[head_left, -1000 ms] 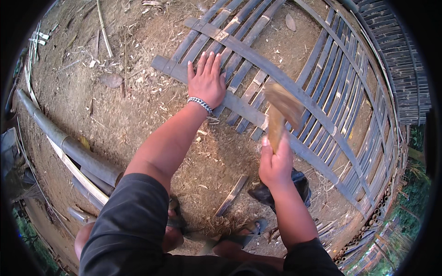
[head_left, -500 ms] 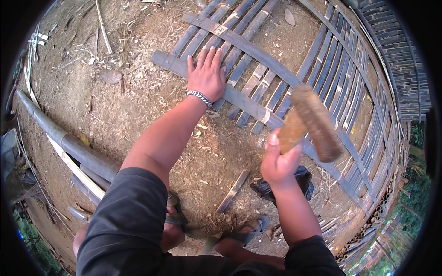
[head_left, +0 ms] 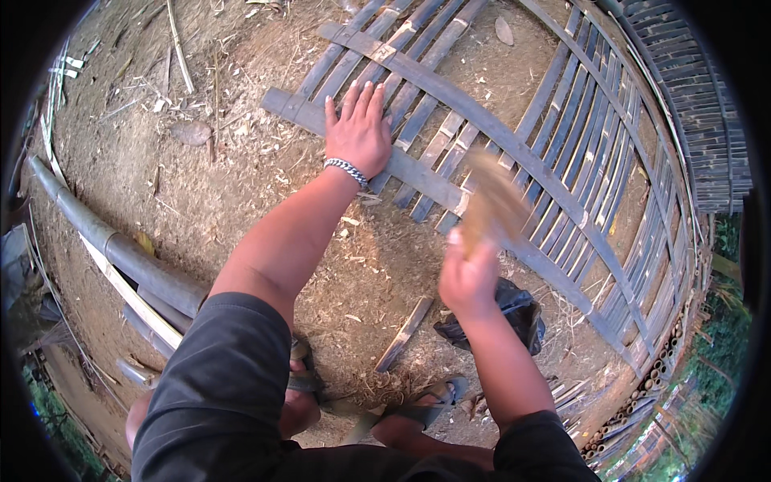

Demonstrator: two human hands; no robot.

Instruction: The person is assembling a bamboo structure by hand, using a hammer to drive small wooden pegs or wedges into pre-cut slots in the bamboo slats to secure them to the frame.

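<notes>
My left hand (head_left: 358, 136) lies flat with its fingers stretched over a bamboo lattice panel (head_left: 426, 180) on the ground. It presses near the left end of the nearest cross strip, and a chain bracelet circles the wrist. To the right, my right hand (head_left: 470, 277) is closed around the handle of a wooden mallet (head_left: 499, 201). Motion smears the mallet's head, which appears over the near cross strip; whether it touches the bamboo I cannot tell. Dark slats run away from me beneath the cross strips, unevenly spaced.
A black plastic bag (head_left: 526, 317) sits on the ground beside my right forearm. Between my feet and the panel lies a short wood piece (head_left: 404, 333). Thick bamboo poles (head_left: 120, 245) lie at left. Another slatted bamboo panel (head_left: 683, 88) stands at far right. Shavings litter the dirt.
My right hand has swung the mallet left, closer to the near cross strip. My left hand stays in nearly the same place on the panel.
</notes>
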